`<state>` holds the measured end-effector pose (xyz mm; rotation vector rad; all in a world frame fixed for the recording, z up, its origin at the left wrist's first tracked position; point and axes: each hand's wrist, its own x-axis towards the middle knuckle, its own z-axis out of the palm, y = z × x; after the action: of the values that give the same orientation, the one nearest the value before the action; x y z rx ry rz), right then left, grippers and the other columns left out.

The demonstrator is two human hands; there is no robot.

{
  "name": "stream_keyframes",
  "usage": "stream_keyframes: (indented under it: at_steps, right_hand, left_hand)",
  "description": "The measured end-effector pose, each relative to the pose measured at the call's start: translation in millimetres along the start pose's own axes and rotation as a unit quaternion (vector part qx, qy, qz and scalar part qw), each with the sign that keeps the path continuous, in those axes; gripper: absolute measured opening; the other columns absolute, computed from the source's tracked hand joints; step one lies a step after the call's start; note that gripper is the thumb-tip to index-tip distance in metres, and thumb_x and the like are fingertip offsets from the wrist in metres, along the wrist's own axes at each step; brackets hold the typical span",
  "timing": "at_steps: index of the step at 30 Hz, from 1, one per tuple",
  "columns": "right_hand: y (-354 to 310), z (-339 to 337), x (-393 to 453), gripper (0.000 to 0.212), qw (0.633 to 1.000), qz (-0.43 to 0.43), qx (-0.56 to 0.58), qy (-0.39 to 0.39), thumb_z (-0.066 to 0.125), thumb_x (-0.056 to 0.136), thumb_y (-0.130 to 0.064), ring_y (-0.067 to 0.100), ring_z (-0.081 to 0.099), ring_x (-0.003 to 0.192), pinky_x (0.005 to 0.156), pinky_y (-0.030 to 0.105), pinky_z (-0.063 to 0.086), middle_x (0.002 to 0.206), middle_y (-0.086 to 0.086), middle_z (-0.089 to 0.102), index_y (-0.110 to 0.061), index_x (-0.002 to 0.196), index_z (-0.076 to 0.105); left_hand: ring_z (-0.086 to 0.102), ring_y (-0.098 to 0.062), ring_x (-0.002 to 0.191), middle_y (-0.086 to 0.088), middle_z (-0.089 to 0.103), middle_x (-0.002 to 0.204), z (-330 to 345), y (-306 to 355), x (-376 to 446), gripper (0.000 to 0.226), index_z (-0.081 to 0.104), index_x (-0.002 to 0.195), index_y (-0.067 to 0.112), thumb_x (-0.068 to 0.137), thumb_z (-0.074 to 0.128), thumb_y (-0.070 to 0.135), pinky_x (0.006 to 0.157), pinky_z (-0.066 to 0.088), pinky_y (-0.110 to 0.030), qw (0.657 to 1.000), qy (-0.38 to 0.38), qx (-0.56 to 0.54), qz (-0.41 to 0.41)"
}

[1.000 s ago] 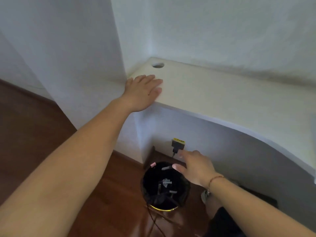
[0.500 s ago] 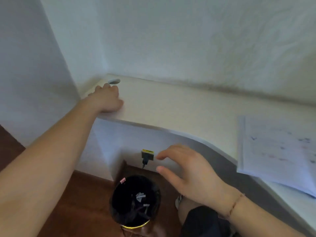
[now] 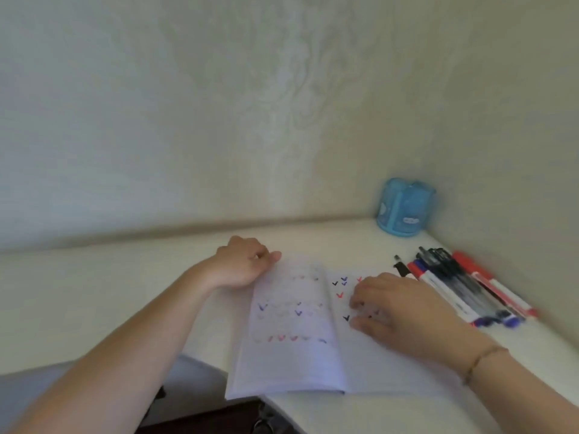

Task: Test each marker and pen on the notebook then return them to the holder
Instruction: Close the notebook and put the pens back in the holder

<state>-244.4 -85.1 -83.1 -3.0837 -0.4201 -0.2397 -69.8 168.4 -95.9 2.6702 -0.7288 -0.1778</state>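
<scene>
Though ticks already fill the notebook (image 3: 297, 333), every pen (image 3: 463, 286) lies just right of it, none back in the holder (image 3: 405, 208) beyond. Left hand (image 3: 241, 267) pinches the page edge; right hand (image 3: 391, 308) rests flat, empty.

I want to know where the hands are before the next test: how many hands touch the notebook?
2. The left hand holds the notebook's upper left corner; the right hand rests on its right page.
</scene>
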Motion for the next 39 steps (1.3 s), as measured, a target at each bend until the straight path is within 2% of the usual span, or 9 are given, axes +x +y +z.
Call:
stream_keyframes:
  at_steps: [6, 9, 12, 14, 15, 20, 24, 30, 39]
  right_hand:
    - [16, 27, -2, 0.039, 0.997, -0.019, 0.037, 0.058, 0.041, 0.085, -0.060, 0.010, 0.055, 0.097, 0.080, 0.031, 0.049, 0.107, -0.018, 0.059, -0.034, 0.106, 0.061]
    - [22, 31, -5, 0.038, 0.988, 0.013, 0.123, 0.093, 0.044, 0.086, -0.061, 0.005, 0.056, 0.097, 0.082, 0.028, 0.048, 0.104, -0.021, 0.063, -0.036, 0.109, 0.062]
    - [34, 23, -6, 0.030, 0.905, 0.110, 0.362, 0.195, 0.050, 0.088, -0.058, 0.002, 0.062, 0.092, 0.071, 0.025, 0.050, 0.094, -0.021, 0.068, -0.036, 0.103, 0.066]
    - [45, 13, -8, 0.031, 0.841, 0.159, 0.435, 0.278, 0.048, 0.089, -0.055, 0.004, 0.064, 0.089, 0.070, 0.025, 0.051, 0.092, -0.017, 0.070, -0.033, 0.099, 0.067]
    - [51, 9, -10, 0.034, 0.819, 0.177, 0.457, 0.300, 0.046, 0.089, -0.056, 0.004, 0.065, 0.090, 0.074, 0.022, 0.051, 0.092, -0.015, 0.071, -0.031, 0.100, 0.068]
    - [71, 7, -17, 0.012, 0.835, 0.242, 0.413, 0.272, 0.060, 0.091, -0.037, -0.004, 0.063, 0.085, 0.069, 0.009, 0.047, 0.089, -0.014, 0.071, -0.031, 0.098, 0.068]
    - [75, 14, -19, 0.018, 0.894, 0.227, 0.324, 0.208, 0.067, 0.085, -0.009, -0.005, 0.061, 0.080, 0.068, 0.003, 0.042, 0.082, -0.013, 0.070, -0.025, 0.093, 0.071]
    - [75, 14, -23, 0.029, 0.938, 0.207, 0.240, 0.141, 0.066, 0.083, -0.005, -0.002, 0.060, 0.090, 0.076, -0.004, 0.036, 0.091, -0.016, 0.067, -0.026, 0.102, 0.070]
    - [79, 13, -23, 0.034, 0.954, 0.203, 0.190, 0.115, 0.064, 0.084, -0.006, 0.000, 0.049, 0.092, 0.080, 0.001, 0.034, 0.097, -0.016, 0.060, -0.026, 0.111, 0.067]
  left_hand:
    - [0.047, -0.019, 0.072, 0.001, 0.048, 0.070, 5, 31, 22, 0.054, 0.041, 0.064, 0.016, 0.097, 0.037, 0.057, 0.068, 0.039, -0.032, 0.999, -0.029, -0.004, 0.025]
    - [0.051, -0.015, 0.066, -0.002, 0.057, 0.075, -13, 35, 22, 0.044, 0.060, 0.076, 0.013, 0.098, 0.045, 0.049, 0.061, 0.039, -0.028, 0.979, -0.051, -0.198, -0.021]
    - [0.067, -0.019, 0.081, -0.010, 0.068, 0.097, -26, 43, 21, 0.056, 0.068, 0.112, 0.015, 0.083, 0.057, 0.062, 0.074, 0.052, -0.031, 0.852, -0.103, -0.514, -0.002]
    - [0.068, -0.027, 0.095, -0.013, 0.067, 0.115, -19, 59, 23, 0.070, 0.056, 0.130, 0.019, 0.078, 0.063, 0.065, 0.081, 0.055, -0.038, 0.768, -0.170, -0.612, 0.084]
    - [0.065, -0.028, 0.102, -0.013, 0.064, 0.123, -9, 73, 21, 0.069, 0.051, 0.135, 0.021, 0.081, 0.062, 0.063, 0.085, 0.054, -0.040, 0.766, -0.191, -0.603, 0.116]
    - [0.035, 0.007, 0.127, 0.024, 0.045, 0.136, 62, 146, -4, 0.040, 0.048, 0.132, 0.039, 0.094, 0.053, 0.049, 0.111, 0.028, -0.020, 0.957, -0.102, -0.114, 0.248]
    - [0.000, -0.005, 0.144, 0.021, 0.008, 0.158, 88, 157, -10, 0.055, 0.018, 0.146, 0.046, 0.096, 0.034, 0.062, 0.118, 0.004, -0.035, 0.957, -0.073, 0.094, 0.264]
    - [-0.011, -0.006, 0.148, 0.024, -0.007, 0.160, 77, 141, -5, 0.060, 0.002, 0.149, 0.050, 0.095, 0.022, 0.067, 0.119, -0.003, -0.036, 0.954, -0.102, 0.154, 0.235]
    - [0.009, -0.020, 0.147, 0.010, 0.002, 0.163, 28, 28, 6, 0.056, 0.004, 0.152, 0.044, 0.097, 0.017, 0.044, 0.116, 0.014, -0.044, 0.980, 0.001, 0.178, -0.087]
